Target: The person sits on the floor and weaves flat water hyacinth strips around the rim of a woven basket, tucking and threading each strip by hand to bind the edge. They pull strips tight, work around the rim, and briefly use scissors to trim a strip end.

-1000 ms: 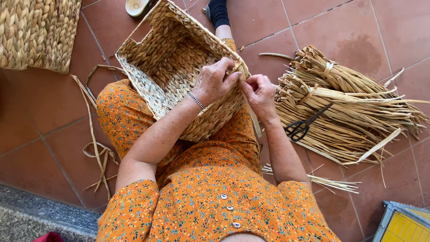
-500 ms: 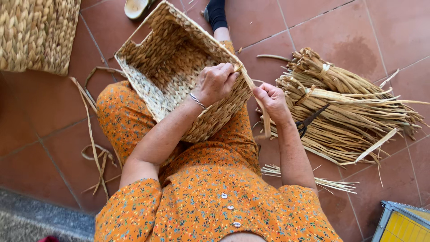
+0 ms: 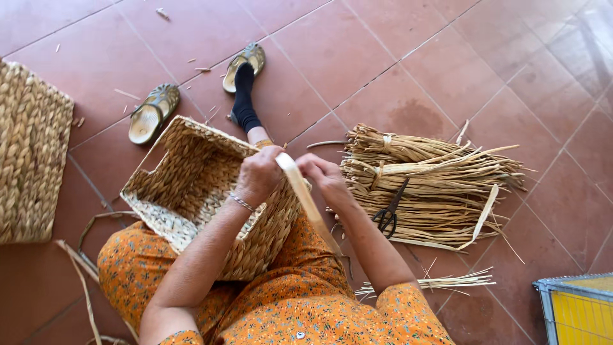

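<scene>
Since the earlier views, the right hand (image 3: 325,176) has risen to the basket (image 3: 191,191) rim beside the left hand (image 3: 258,174); a pale strip (image 3: 306,198) now runs between them.

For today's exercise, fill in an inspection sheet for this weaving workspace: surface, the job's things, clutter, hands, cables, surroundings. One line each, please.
Surface: red tiled floor; the person sits on it.
Job's things: woven basket tilted on the lap, opening towards the sandals; flat straw strip running from the basket rim down towards the lap.
Clutter: bundle of straw with black scissors lying on it; loose straw stalks; small scraps on the tiles.
Hands: left hand on the basket rim at the strip's top end; right hand beside it, fingers at the strip.
Cables: nothing seen.
Surroundings: two sandals; woven mat at the left edge; yellow crate at the lower right.
</scene>
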Motion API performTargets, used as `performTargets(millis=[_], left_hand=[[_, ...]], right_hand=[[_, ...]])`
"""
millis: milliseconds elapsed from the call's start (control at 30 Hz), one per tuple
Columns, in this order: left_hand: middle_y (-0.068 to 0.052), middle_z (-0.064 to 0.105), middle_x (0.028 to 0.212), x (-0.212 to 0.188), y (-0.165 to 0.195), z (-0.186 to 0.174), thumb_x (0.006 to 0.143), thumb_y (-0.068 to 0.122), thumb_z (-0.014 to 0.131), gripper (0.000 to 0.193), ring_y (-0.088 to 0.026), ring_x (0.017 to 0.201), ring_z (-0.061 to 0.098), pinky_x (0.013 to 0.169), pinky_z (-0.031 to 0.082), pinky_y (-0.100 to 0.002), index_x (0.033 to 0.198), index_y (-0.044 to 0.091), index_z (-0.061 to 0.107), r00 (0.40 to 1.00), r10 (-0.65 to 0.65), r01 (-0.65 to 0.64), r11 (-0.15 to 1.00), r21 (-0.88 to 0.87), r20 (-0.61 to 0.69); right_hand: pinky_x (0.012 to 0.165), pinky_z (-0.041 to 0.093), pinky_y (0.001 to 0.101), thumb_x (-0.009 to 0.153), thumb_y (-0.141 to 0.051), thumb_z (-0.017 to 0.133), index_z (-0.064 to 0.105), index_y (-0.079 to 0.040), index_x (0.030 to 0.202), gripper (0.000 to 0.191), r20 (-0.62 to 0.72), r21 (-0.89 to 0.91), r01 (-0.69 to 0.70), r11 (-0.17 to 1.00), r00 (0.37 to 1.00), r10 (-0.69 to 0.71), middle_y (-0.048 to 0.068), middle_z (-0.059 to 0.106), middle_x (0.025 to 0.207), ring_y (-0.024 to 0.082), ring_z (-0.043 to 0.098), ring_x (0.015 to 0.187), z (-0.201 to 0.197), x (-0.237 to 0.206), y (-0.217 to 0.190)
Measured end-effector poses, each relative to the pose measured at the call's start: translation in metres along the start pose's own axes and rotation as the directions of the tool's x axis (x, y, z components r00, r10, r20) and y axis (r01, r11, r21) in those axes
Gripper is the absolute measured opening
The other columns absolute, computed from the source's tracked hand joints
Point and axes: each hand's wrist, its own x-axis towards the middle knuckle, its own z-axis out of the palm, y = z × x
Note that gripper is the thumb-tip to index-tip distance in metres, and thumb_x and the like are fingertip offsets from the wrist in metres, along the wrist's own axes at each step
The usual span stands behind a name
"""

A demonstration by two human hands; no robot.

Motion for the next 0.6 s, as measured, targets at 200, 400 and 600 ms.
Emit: performTargets(millis=[200, 400, 600], left_hand=[[-0.016, 0.071, 0.075, 0.002, -0.021, -0.001, 0.093, 0.004, 0.067, 0.008, -0.030, 0.069, 0.073, 0.061, 0.058, -0.037, 0.098, 0.003, 0.073, 0.972, -0.179, 0.164, 0.981, -0.106, -0.150], [-0.004, 0.070, 0.073, 0.010, -0.044, -0.026, 0.103, 0.009, 0.054, 0.011, -0.011, 0.054, 0.069, 0.043, 0.056, -0.024, 0.098, 0.007, 0.063, 0.728, -0.676, 0.495, 0.402, -0.770, 0.115], [-0.004, 0.065, 0.074, 0.016, -0.069, -0.063, 0.106, 0.011, 0.063, 0.011, -0.011, 0.055, 0.061, 0.045, 0.052, -0.028, 0.098, 0.004, 0.062, 0.682, -0.702, 0.337, 0.052, -0.940, 0.205]], right_hand=[[0.081, 0.054, 0.0215, 0.101, -0.019, 0.064, 0.072, -0.005, 0.118, 0.023, -0.051, -0.297, -0.026, 0.954, 0.999, 0.011, 0.000, 0.068, 0.106, 0.005, 0.063, 0.093, 0.012, 0.038, 0.041], [0.070, 0.052, 0.0198, 0.098, -0.017, 0.074, 0.076, -0.004, 0.107, 0.016, -0.108, -0.226, -0.073, 0.971, 0.993, 0.050, -0.003, 0.070, 0.092, 0.002, 0.061, 0.079, 0.007, 0.041, 0.071], [0.070, 0.051, 0.0201, 0.095, -0.021, 0.077, 0.076, -0.005, 0.102, 0.018, -0.091, -0.220, -0.089, 0.971, 0.993, 0.070, -0.004, 0.070, 0.087, 0.001, 0.059, 0.077, -0.001, 0.046, 0.081]])
